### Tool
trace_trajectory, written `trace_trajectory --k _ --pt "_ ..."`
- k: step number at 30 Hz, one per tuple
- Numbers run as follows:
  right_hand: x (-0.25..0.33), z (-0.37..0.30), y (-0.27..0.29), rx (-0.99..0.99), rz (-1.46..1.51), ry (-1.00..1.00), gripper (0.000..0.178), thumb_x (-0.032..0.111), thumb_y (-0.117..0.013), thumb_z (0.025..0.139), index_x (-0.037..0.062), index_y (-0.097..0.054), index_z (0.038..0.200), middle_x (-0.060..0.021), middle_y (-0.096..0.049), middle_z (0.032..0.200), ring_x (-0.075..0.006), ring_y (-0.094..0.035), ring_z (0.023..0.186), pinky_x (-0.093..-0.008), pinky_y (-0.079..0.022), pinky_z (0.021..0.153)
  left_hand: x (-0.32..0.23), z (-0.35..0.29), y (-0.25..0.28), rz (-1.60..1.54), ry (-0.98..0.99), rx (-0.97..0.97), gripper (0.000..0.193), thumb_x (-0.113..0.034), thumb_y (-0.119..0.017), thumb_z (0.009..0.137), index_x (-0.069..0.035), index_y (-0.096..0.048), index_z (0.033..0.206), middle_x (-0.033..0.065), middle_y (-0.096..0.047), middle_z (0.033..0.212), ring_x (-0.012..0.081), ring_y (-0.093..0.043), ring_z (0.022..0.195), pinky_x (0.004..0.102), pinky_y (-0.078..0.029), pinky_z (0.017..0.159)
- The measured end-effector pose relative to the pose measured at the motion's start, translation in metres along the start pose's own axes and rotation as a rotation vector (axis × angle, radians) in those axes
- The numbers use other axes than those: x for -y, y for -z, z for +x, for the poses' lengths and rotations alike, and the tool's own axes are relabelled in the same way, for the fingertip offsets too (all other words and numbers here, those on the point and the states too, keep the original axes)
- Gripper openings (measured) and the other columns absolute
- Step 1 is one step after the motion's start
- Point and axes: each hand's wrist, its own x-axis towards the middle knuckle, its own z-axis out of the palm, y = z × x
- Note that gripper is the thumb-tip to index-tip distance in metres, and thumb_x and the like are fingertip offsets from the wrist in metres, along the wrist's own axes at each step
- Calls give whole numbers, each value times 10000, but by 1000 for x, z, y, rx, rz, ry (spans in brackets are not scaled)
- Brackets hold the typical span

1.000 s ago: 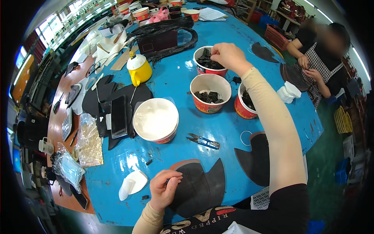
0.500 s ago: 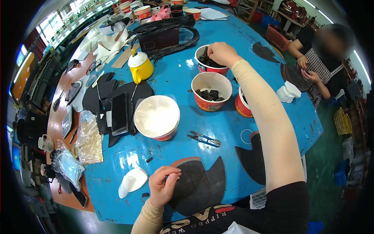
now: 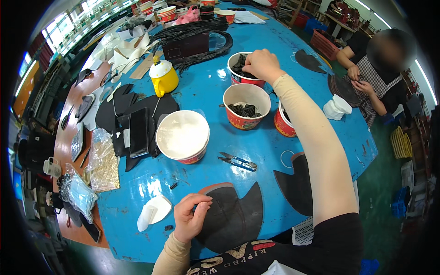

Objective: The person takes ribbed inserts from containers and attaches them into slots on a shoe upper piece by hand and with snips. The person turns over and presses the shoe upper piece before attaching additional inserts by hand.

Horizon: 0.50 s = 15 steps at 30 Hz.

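Observation:
My right hand [image 3: 264, 65] reaches over the far paper tub [image 3: 233, 79], its bent fingertips down among small black pieces [image 3: 239, 67]. Whether they pinch one is hidden. Close to me, my left hand [image 3: 190, 217] is curled, thumb against the fingers, over the left edge of a dark, leaf-shaped flat piece [image 3: 231, 217]. Anything in that hand is too small to make out. A second paper tub [image 3: 243, 123] with black pieces stands nearer, and a third tub [image 3: 285, 123] is partly behind my right forearm. Blue-handled thread snips [image 3: 238, 162] lie on the blue table [image 3: 220, 172].
A white-lined tub [image 3: 182, 135], a phone [image 3: 139, 133] and a yellow mug [image 3: 164, 80] stand or lie to the left. White pads [image 3: 156, 211] lie near my left hand. Across the right side, another person [image 3: 371, 78] works beside stacked dark pieces [image 3: 343, 91].
My right hand has shifted slightly within the far tub, its fingertips moving a little. The left hand keeps its place and curl. The whole view has slid slightly.

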Motion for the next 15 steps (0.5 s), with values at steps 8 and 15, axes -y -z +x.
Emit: trace_trajectory --k 8,15 --pt "-8 9 -16 -21 27 -148 188 277 -644 840 146 -727 946 -72 -691 1018 -297 -612 1004 -470 -424 858 0 0 1 6 4 -11 102 -19 -579 883 19 -654 941 107 -648 830 152 -615 707 251 -484 642" --pt "-30 19 -23 100 288 -211 227 318 -566 895 176 -703 1007 -59 -687 994 -281 -632 958 -489 -377 855 0 1 0 8 14 5 97 -20 -592 872 14 -660 932 105 -652 817 166 -623 722 262 -489 655"
